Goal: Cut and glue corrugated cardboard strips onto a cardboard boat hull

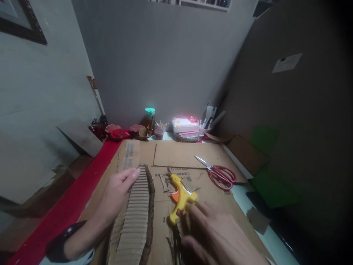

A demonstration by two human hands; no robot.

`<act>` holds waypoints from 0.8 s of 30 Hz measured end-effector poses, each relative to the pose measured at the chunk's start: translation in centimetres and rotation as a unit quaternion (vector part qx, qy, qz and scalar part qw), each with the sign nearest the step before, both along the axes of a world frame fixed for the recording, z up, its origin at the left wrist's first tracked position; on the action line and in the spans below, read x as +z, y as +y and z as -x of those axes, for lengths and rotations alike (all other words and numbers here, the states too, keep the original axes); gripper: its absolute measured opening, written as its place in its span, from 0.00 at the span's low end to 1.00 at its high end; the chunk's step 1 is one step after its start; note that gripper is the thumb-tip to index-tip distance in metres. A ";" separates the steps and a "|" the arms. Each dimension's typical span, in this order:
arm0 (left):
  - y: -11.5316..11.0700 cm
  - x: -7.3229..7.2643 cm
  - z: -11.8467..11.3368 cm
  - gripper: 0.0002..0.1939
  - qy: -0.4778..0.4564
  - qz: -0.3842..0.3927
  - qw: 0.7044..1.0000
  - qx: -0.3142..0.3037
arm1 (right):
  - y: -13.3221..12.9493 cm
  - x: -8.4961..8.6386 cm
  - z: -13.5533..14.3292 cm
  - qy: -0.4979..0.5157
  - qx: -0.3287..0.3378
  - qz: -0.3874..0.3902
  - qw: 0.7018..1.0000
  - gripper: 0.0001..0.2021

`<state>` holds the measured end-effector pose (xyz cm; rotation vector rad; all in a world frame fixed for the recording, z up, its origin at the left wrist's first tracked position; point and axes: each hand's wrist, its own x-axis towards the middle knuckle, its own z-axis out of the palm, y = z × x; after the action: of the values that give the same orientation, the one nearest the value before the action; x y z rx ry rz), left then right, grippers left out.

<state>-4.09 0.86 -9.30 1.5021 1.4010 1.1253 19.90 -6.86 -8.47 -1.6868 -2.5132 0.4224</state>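
My left hand (120, 187) pinches the upper left edge of a long curved piece of corrugated cardboard (135, 217), thumb on top. The piece has exposed ridges and a dark, rough strip along its right edge. A yellow hot glue gun (180, 200) with an orange trigger lies on its side, its nozzle pointing away from me. My right hand (212, 228) is just right of the glue gun's handle, fingers apart and somewhat blurred, with nothing visible in it. Whether its fingertips touch the gun I cannot tell.
Red-handled scissors (222, 177) lie beyond my right hand on a flat cardboard sheet (176, 154). Small cardboard scraps (164, 183) are near the nozzle. Along the wall stand a teal-capped bottle (149, 119), a white pack (185, 125) and a pen cup (205, 127).
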 end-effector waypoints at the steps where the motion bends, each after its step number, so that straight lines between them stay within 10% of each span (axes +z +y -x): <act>1: 0.0 0.0 0.0 0.17 -0.002 0.000 1.000 0.000 | -0.3 -0.7 0.1 -0.005 0.014 0.006 1.000 0.07; 12: -1.3 1.2 -0.9 0.18 0.018 -0.017 1.000 -0.007 | 1.5 -0.1 -3.9 -0.020 -0.030 -0.279 0.960 0.09; 19: -1.8 0.7 -1.0 0.19 0.015 -0.049 0.999 0.020 | 1.6 -5.3 1.1 -0.004 0.037 -0.178 0.983 0.17; 24: -1.3 0.0 -0.5 0.17 0.004 -0.069 0.997 0.025 | 1.2 -5.1 3.0 0.098 -0.018 -0.077 0.992 0.15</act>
<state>-3.57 -0.46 -9.27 1.5762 1.3966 1.2704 16.91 -5.65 -13.59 -1.5500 -2.3099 0.3615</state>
